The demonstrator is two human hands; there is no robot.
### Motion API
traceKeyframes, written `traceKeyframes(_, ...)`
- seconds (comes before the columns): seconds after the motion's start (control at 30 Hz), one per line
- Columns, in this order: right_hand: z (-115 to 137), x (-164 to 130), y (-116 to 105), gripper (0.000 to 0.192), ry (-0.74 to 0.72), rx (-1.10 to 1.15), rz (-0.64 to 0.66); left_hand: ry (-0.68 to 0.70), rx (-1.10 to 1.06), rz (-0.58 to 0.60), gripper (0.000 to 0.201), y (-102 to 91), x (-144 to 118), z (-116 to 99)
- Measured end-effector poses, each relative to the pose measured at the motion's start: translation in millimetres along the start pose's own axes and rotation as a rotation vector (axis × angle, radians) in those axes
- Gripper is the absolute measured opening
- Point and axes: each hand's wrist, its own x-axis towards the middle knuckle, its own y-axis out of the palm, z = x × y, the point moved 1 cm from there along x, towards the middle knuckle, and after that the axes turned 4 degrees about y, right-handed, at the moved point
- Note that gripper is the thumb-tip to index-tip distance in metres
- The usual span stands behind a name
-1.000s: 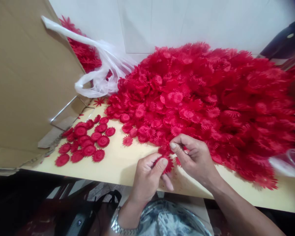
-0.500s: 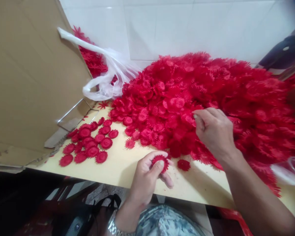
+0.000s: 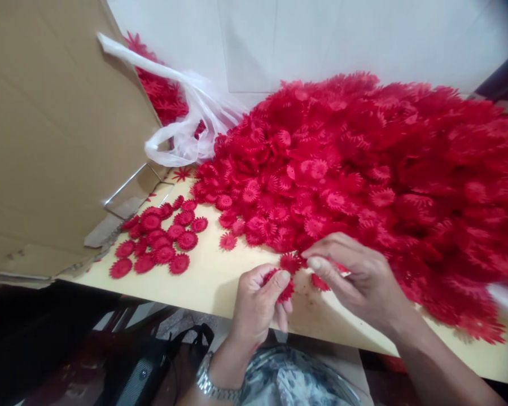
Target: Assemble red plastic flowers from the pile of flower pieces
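My left hand (image 3: 258, 301) is closed around a red toothed flower disc (image 3: 283, 287), thumb pressed on its face. Close to its right, my right hand (image 3: 359, 276) has thumb and forefinger pinched at the edge of another red flower piece (image 3: 292, 262). Beneath the right hand a loose red flower piece (image 3: 320, 282) lies on the table, partly hidden by the fingers. Beyond both hands rises a large heap of red flower pieces (image 3: 347, 158). Several thicker red discs (image 3: 163, 239) lie grouped on the left part of the table.
A cardboard box (image 3: 55, 129) stands along the left, with a bent metal wire (image 3: 127, 186) at its base. A white plastic bag (image 3: 195, 124) holding more red pieces sits behind. The pale yellow table (image 3: 211, 282) has its front edge near my lap; a white wall is behind.
My right hand has come from the heap down and left toward the left hand, bringing a red flower piece. The left hand still holds its disc. The view has shifted slightly.
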Motion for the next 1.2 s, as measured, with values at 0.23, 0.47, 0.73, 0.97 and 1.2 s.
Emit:
traceKeyframes(0.23,5.0,-2.4,20.7,0.012,0.131,0.284,0.292,0.056,0.101,0.033,0.048,0.9,0.2,1.0)
traceKeyframes(0.47,2.3,-10.7,24.1,0.023,0.332,0.278,0.047,0.013,0.122,0.178,0.027,3.9,-3.6,0.2)
traceKeyframes(0.73,-39.1,34.3,-22.1,0.018,0.075,-0.57,-0.356,-0.051,-0.123,0.075,0.024,2.9,-3.5,-2.2)
traceKeyframes(0.97,-7.4,11.2,5.0,0.017,-0.031,-0.173,-0.028,-0.048,-0.356,0.104,0.03,7.1,-0.6,-8.0)
traceKeyframes(1.2,-3.5,-3.3,33.9,0.007,0.053,0.127,0.161,-0.036,-0.253,0.086,0.029,10.2,-1.8,1.1)
